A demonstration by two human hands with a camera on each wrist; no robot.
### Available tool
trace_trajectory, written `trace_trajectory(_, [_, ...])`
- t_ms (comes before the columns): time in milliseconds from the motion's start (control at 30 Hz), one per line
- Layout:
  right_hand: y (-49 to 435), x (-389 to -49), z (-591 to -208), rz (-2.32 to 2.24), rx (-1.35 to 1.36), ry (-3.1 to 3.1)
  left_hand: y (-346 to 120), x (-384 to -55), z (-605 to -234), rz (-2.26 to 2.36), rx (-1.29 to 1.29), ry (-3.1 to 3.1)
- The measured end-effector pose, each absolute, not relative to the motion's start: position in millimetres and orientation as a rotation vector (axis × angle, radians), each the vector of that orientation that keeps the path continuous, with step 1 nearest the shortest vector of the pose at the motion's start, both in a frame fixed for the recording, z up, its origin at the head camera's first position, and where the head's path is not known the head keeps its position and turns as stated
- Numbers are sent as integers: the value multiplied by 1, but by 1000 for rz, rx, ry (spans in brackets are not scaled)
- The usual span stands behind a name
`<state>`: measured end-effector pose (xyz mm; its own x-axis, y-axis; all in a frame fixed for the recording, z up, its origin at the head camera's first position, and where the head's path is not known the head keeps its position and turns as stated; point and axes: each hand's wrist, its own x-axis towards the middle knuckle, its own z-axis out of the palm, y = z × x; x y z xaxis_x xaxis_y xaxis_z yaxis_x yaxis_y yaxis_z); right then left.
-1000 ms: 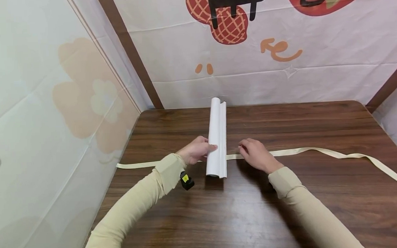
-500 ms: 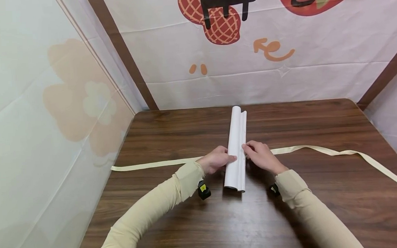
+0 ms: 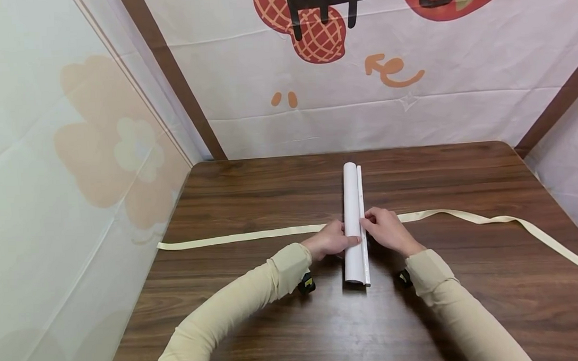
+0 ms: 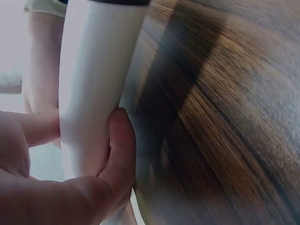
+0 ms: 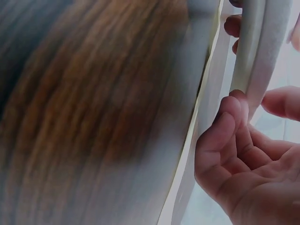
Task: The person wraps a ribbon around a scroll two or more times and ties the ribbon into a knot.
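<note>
In the head view, a smooth white roll (image 3: 351,215), a long tube with a narrow loose edge, points toward the far edge of the wood-grained table (image 3: 270,194), midway between its sides. It crosses above a flat cream ribbon (image 3: 243,238) that runs in from the left edge. A yellow label on a black wrist device (image 3: 307,283) is too small to read.

In the left wrist view, the left hand (image 4: 70,173) grips the roll, whose end has a dark rim.

In the right wrist view, the right hand (image 5: 248,164) pinches its loose edge.
</note>
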<state>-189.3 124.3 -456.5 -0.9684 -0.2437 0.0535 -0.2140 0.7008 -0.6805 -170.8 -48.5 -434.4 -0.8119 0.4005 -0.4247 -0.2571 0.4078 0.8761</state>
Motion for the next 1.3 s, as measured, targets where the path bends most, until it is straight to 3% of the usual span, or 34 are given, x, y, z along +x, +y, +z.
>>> trace_trajectory(467, [126,-188,-461,-1050,-446,2846,-47,-167,-435,869,416,2583])
trace_trajectory(1300, [124,-186,-463,-1003,-439,2863,-48,-164,-441,774,501,2636])
